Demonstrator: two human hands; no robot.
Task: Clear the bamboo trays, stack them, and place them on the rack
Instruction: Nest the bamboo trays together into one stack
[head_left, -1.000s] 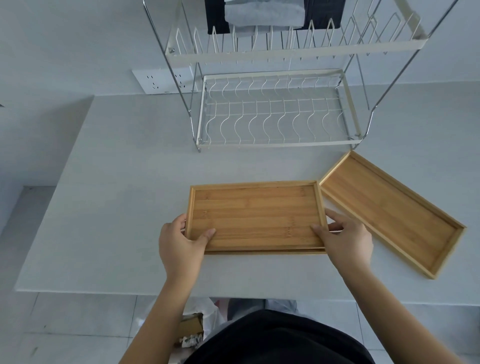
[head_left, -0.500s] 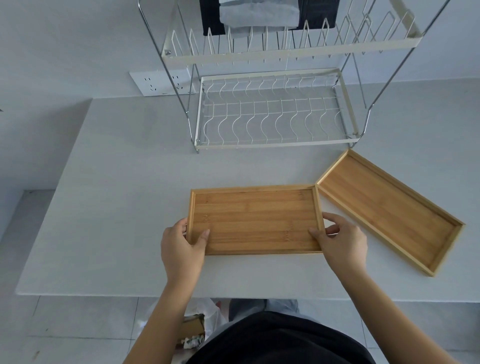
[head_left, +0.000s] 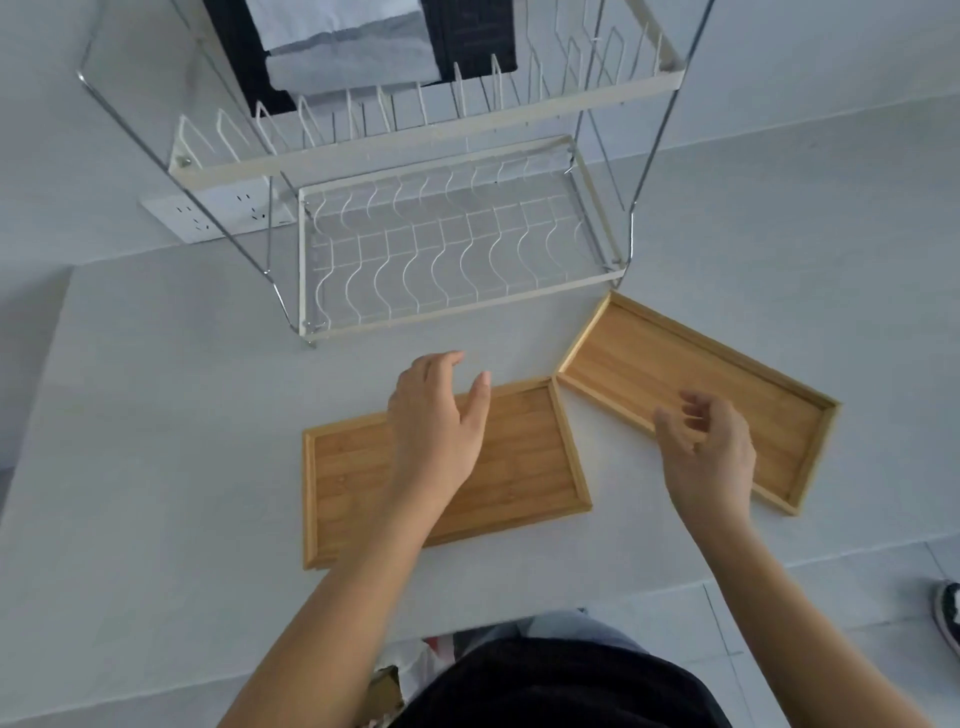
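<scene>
Neither hand is gripping anything right now: the left hand (head_left: 435, 422) floats palm-down above the far edge of the near bamboo tray (head_left: 524, 457), fingers loosely spread, thumb sticking out to the right. Right hand (head_left: 709, 453) is just as loose, fingers curled a bit and blurry, hovering over the near long rim of the second bamboo tray (head_left: 670, 364); can't tell if it's actually touching the wood. Near tray lies flat close to the front edge of the white table (head_left: 156, 441), roughly in the middle, nothing in it that I can see. Second tray sits angled toward the right side of the table, its near-left corner just beside the first tray's far-right corner, and its far corner right up by the foot of the dish rack (head_left: 447, 260). Rack stands at the back edge of the table, two wire tiers, with some folded cloth (head_left: 348, 47) showing behind the upper one. Wall socket (head_left: 218, 210) sits behind the rack's left leg.
</scene>
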